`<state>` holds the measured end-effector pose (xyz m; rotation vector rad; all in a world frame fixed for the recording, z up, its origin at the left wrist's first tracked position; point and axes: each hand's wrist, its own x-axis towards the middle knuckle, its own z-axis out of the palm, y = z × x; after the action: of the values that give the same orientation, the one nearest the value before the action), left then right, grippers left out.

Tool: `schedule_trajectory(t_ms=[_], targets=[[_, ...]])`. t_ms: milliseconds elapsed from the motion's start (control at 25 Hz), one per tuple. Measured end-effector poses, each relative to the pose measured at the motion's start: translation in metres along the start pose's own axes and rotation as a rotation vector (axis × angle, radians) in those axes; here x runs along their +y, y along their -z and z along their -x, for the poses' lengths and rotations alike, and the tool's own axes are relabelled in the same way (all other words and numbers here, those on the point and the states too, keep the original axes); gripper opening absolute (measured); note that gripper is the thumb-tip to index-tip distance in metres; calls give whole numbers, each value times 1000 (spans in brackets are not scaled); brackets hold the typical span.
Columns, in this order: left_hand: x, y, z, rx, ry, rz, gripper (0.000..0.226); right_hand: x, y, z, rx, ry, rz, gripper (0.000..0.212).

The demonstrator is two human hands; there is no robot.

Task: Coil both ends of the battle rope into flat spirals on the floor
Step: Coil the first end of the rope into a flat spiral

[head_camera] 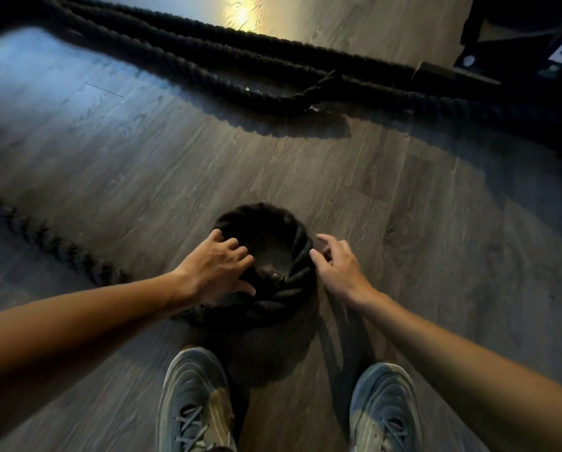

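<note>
While beginning the first spiral (pixel 301 272) mid-frame, left hand (pixel 216 270) fingers splayed atop, right hand (pixel 336 267) slack beside; next needs lower-left rope (pixel 44 236) wound round.

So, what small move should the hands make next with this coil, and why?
Probably turn the coil on the floor with both hands, to wind on more rope: the left hand rests on its rim, the right hand is beside it, and loose rope trails off left.
</note>
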<state>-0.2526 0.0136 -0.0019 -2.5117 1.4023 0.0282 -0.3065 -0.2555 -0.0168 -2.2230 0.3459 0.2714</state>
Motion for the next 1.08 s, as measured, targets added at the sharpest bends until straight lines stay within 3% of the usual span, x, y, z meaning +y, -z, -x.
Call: schedule_trajectory(t_ms=[200,320,400,520,600,720,840,960,1080], targets=[[22,12,-15,-155,478,242,67,-30,-25,13,-187,-345,-246,54],[34,16,-27,-188,541,329,66,-43,-31,6,-156,-456,-295,84],[47,17,-29,-187,545,350,65,-44,-32,-1,-135,-482,-169,103],[59,19,-26,-181,538,436,63,-42,-35,-7,-98,-499,44,106],[48,20,-21,-164,436,455,73,-40,-38,-7,-49,-459,50,102],[7,25,-8,-165,29,342,86,-32,-30,-12,4,-374,31,103],[-47,22,-12,-232,-312,120,81,-22,-3,-35,-5,-332,83,103],[-73,16,-46,-313,-448,-97,68,-21,31,-68,-102,-238,200,97],[-64,14,-70,-257,-440,-194,59,-30,58,-94,-196,-161,331,92]])
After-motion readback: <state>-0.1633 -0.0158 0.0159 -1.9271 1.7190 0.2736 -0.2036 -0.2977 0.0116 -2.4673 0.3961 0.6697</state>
